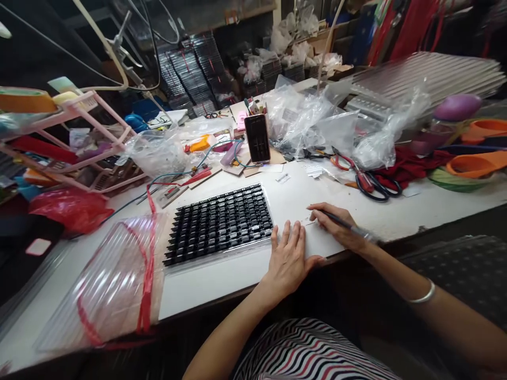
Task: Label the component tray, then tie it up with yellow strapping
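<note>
My left hand (288,257) lies flat on the white tabletop (222,274) with its fingers stretched out, just right of a black tray (219,224) filled with rows of small dark parts. My right hand (336,226) is closed around a thin dark tool like a pen (344,225), its tip touching the table near some tiny pieces (309,220). A silver bangle sits on my right wrist.
A clear ribbed plastic stack tied with red string (114,279) lies at the left. A phone (257,138) stands upright behind the tray. Scissors and pliers (366,182), crumpled plastic bags (317,124), a pink rack (79,142) and wires crowd the back.
</note>
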Action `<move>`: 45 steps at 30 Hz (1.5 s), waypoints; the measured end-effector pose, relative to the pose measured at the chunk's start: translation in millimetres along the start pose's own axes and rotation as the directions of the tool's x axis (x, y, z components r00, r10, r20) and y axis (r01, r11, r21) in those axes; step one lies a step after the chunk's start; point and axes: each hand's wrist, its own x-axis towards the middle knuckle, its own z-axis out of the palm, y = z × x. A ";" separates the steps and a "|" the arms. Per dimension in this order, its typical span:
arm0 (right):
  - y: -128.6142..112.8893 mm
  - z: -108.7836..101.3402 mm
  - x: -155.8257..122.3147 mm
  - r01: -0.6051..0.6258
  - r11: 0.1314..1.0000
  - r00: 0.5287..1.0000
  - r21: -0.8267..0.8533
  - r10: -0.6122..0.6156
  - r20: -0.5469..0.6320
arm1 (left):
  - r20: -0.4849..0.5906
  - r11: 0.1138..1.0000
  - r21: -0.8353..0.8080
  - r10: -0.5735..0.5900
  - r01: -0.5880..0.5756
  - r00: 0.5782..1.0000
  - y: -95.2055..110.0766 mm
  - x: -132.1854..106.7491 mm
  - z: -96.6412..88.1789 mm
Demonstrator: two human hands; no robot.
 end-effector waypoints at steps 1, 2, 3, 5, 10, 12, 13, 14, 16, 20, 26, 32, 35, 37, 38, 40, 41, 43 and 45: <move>2.7 2.5 -1.1 0.019 1.000 1.000 -0.016 -0.019 -0.016 | -0.005 1.000 -0.001 -0.002 0.002 1.000 -0.8 -0.4 1.1; 5.2 4.5 -2.3 0.046 0.998 0.998 -0.042 -0.047 -0.033 | -0.010 1.000 -0.002 -0.002 0.002 1.000 -1.6 -0.6 2.4; 7.2 6.0 -3.5 0.083 0.993 0.995 -0.082 -0.087 -0.044 | -0.016 1.000 -0.003 -0.001 0.001 1.000 -2.4 -0.6 3.8; 9.5 7.4 -5.4 0.178 0.960 0.982 -0.215 -0.188 -0.025 | -0.028 1.000 -0.010 0.007 -0.007 1.000 -3.6 0.1 6.2; 6.9 9.4 -6.9 0.312 0.791 0.942 -0.526 -0.330 0.062 | -0.048 0.999 -0.022 0.025 -0.026 0.999 -4.2 3.1 4.4; 5.7 10.6 -6.6 0.310 0.772 0.941 -0.555 -0.334 0.060 | -0.059 0.999 -0.019 0.025 -0.026 0.998 -4.2 3.9 3.2; 5.2 11.0 -6.3 0.306 0.770 0.942 -0.560 -0.329 0.063 | -0.064 0.999 -0.013 0.029 -0.030 0.998 -4.3 4.1 3.2; 4.7 11.2 -6.1 0.301 0.768 0.944 -0.565 -0.322 0.065 | -0.069 0.999 -0.005 0.035 -0.036 0.997 -4.7 4.3 3.9; 3.6 11.1 -5.7 0.290 0.766 0.949 -0.574 -0.307 0.069 | -0.080 0.999 0.015 0.051 -0.050 0.995 -5.8 4.4 6.5; 0.7 9.8 -5.1 0.281 0.763 0.950 -0.582 -0.307 0.057 | -0.097 0.997 0.037 0.073 -0.069 0.993 -8.7 4.8 11.7; -0.6 8.9 -5.4 0.247 0.788 0.960 -0.564 -0.279 0.029 | -0.118 0.995 0.034 0.094 -0.091 0.989 -9.9 5.2 10.6; 2.3 10.8 -6.3 0.237 0.804 0.961 -0.546 -0.275 0.013 | -0.117 0.997 0.038 0.077 -0.073 0.990 -8.2 4.3 10.6; 6.6 11.3 -4.7 0.248 0.819 0.956 -0.518 -0.292 -0.003 | -0.111 0.998 0.030 0.064 -0.061 0.992 -8.0 5.2 10.1; 9.8 11.3 -5.0 0.264 0.837 0.952 -0.479 -0.307 -0.012 | -0.093 0.999 0.009 0.036 -0.035 0.995 -6.8 5.0 8.3; 11.1 11.3 -6.2 0.266 0.850 0.951 -0.454 -0.308 -0.018 | -0.079 1.000 -0.006 0.020 -0.021 0.997 -5.6 4.1 6.9; 12.5 11.5 -10.5 0.263 0.878 0.955 -0.400 -0.297 -0.024 | -0.053 0.999 -0.043 -0.010 0.008 0.999 -2.4 1.1 3.6; 13.0 11.4 -12.9 0.252 0.890 0.959 -0.380 -0.283 -0.026 | -0.041 0.998 -0.060 -0.018 0.016 0.999 -0.8 -0.7 2.0; 13.9 10.1 -16.3 0.236 0.904 0.964 -0.357 -0.263 -0.029 | -0.026 0.997 -0.081 -0.019 0.017 0.999 1.0 -3.1 -0.4; 15.1 7.9 -16.6 0.209 0.914 0.973 -0.348 -0.230 -0.020 | -0.035 0.997 -0.076 -0.012 0.009 0.999 0.4 -4.0 -1.5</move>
